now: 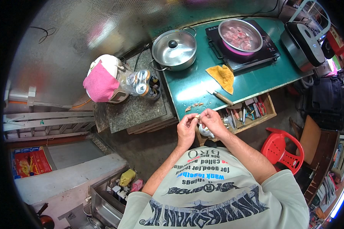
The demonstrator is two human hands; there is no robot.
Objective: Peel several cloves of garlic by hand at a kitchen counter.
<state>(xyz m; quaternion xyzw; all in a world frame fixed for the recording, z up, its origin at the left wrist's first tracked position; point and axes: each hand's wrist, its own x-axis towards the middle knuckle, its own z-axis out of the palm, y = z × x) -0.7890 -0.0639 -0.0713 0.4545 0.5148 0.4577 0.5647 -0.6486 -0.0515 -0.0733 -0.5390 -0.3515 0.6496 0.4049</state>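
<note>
My left hand (186, 130) and my right hand (214, 122) meet just off the near left corner of the green tabletop (189, 81). Between their fingertips they pinch a small pale clove (197, 116), apparently garlic; the fingers cover part of it. Reddish-brown peel scraps (193, 106) and water drops lie on the tabletop just beyond. To their right rests a knife with a wooden handle (223, 98), its blade pointing away to the left. Below my hands, a white bundle or bag (205, 131) shows in part at the open drawer.
The open wooden drawer (271, 104) holds pliers and other tools. A yellow cloth (222, 77) lies near an electric cooktop (246, 64) bearing a pot of meat pieces in water (238, 37). A lidded steel pot (175, 51) stands left; a red plastic chair (282, 151) is at right.
</note>
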